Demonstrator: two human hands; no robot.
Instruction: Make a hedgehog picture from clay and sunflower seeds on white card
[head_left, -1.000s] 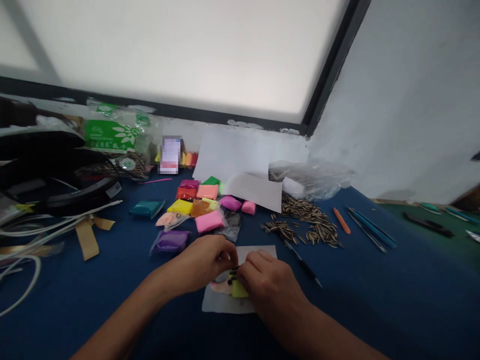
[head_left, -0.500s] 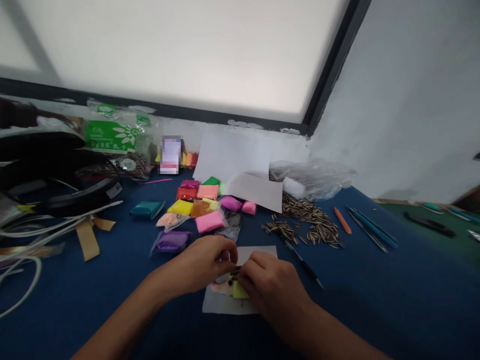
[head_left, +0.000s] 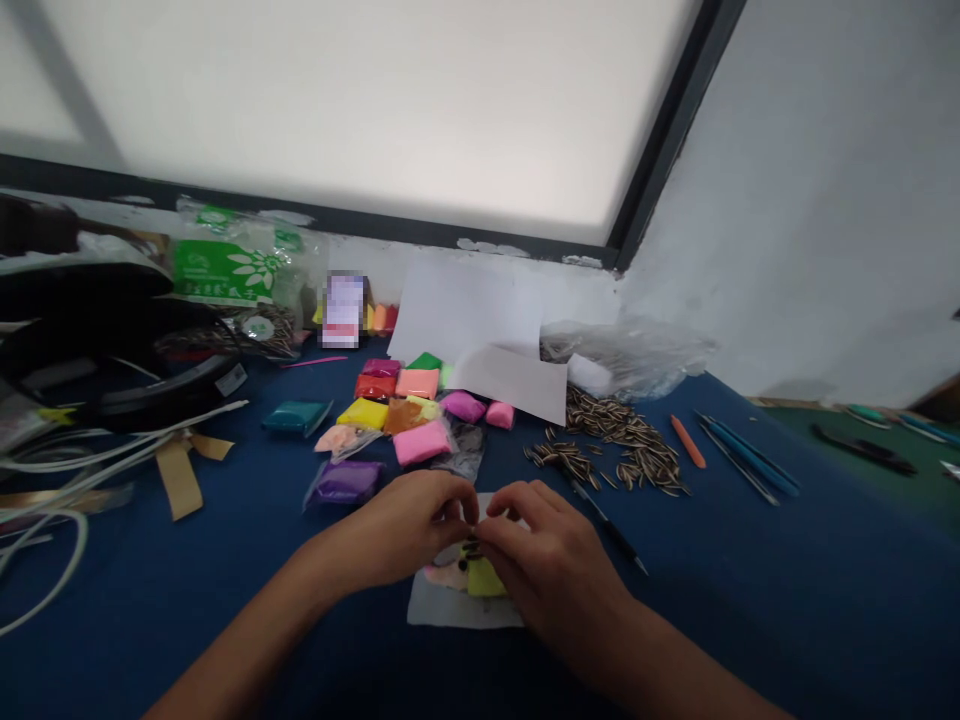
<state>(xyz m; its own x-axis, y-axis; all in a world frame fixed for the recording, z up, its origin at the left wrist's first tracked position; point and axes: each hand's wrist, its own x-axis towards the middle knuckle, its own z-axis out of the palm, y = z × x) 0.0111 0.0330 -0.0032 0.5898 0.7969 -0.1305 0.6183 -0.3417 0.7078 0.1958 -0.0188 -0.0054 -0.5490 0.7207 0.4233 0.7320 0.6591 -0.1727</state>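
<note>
On a sheet of white paper (head_left: 442, 610) lies a small flat clay figure (head_left: 486, 579). It has a yellow body, a pale pointed snout with a pink tip, and a dark round eye. Dark striped seeds stick into its upper part. My left hand (head_left: 412, 525) is closed in a pinch just above the figure. Opposite it, my right hand (head_left: 551, 555) pinches too, its fingertips meeting those of the left. Whatever sits between the fingertips is too small and hidden to make out. My right hand covers the figure's right side.
Colourful clay packets, such as a pink one (head_left: 420, 442) and a purple one (head_left: 345, 483), lie behind my left hand. Loose sunflower seeds (head_left: 645, 455), a pen (head_left: 619, 537), an orange tool (head_left: 688, 441) and blue tweezers (head_left: 754, 458) lie rightward. White cables (head_left: 75, 560) run at left.
My right hand has lifted slightly off the clay figure, its fingers now raised and brought against the left fingertips. My left hand stays almost in place.
</note>
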